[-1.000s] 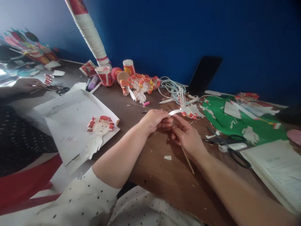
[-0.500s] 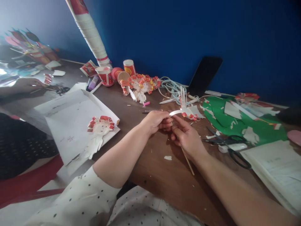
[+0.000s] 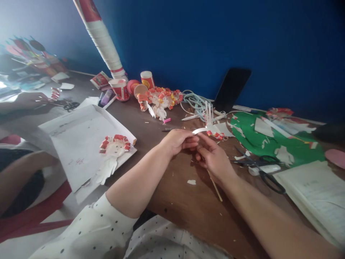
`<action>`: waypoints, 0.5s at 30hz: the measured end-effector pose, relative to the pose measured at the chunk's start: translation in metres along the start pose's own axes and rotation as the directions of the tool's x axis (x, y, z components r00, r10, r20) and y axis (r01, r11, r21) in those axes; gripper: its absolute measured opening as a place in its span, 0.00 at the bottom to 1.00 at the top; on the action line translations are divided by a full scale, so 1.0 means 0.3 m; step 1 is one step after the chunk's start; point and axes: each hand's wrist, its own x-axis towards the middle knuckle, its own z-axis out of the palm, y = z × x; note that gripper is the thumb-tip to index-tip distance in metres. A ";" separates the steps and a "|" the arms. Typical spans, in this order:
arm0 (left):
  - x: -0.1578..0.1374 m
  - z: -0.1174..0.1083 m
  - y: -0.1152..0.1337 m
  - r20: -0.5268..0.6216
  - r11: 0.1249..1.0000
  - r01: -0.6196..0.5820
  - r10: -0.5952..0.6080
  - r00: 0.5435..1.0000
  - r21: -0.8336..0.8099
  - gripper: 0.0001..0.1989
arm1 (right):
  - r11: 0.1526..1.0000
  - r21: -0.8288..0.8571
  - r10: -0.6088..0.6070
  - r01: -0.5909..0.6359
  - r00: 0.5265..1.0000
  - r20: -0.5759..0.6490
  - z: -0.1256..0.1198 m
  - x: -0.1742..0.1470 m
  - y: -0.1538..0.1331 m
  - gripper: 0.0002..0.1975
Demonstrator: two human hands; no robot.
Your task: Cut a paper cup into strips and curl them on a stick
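My left hand (image 3: 180, 143) is closed, its thumb and fingers pinching the end of a white paper strip (image 3: 199, 131). That strip belongs to a cut paper cup piece (image 3: 219, 128), which has several upright strips and red-and-white curls along its near side. My right hand (image 3: 214, 155) is closed around a thin wooden stick (image 3: 215, 185), whose lower end sticks out below the palm towards me. Its fingertips meet those of my left hand at the strip. The stick's upper end is hidden among the fingers.
Black scissors (image 3: 269, 176) and a notebook (image 3: 309, 201) lie to the right, near a green sheet (image 3: 249, 135) with paper scraps. A phone (image 3: 233, 88) leans on the blue wall. Left are a curled paper doll (image 3: 115, 145) on an envelope (image 3: 72, 136), paper cups (image 3: 120, 90) and a co-worker's hand (image 3: 44, 99).
The fingers of my left hand have straightened slightly, while both hands stay at the strip. The view has shifted a little, and more of the co-worker's limb shows at the left edge.
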 end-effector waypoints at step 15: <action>0.002 0.014 0.009 -0.021 0.999 0.043 -0.042 0.999 0.012 0.09 | 0.994 0.085 0.067 -0.069 0.998 0.020 -0.008 0.009 -0.014 0.33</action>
